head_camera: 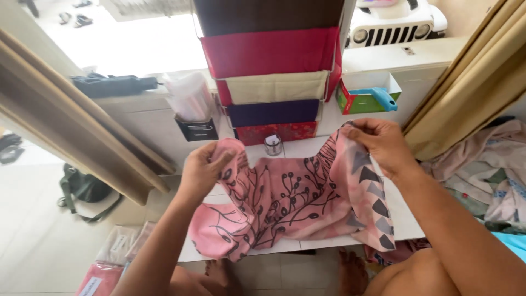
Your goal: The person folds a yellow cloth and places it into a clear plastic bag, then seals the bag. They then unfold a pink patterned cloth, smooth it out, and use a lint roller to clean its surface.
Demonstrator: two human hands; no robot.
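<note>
Two hands on the pink patterned cloth (290, 203): my left hand (200, 170) pinches one top corner, right hand (381, 143) pinches the other. It sags between my grips over the white table (408, 225). Spreading stage, I'd judge; next needs even tension.

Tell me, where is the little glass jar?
In the head view, the little glass jar stands on the white table, behind the pink cloth, before the stacked fabric bins.

A home: hanging fabric shelves (272, 71), curtains (471, 82), toy car (397, 22), tiled floor (38, 230).
</note>
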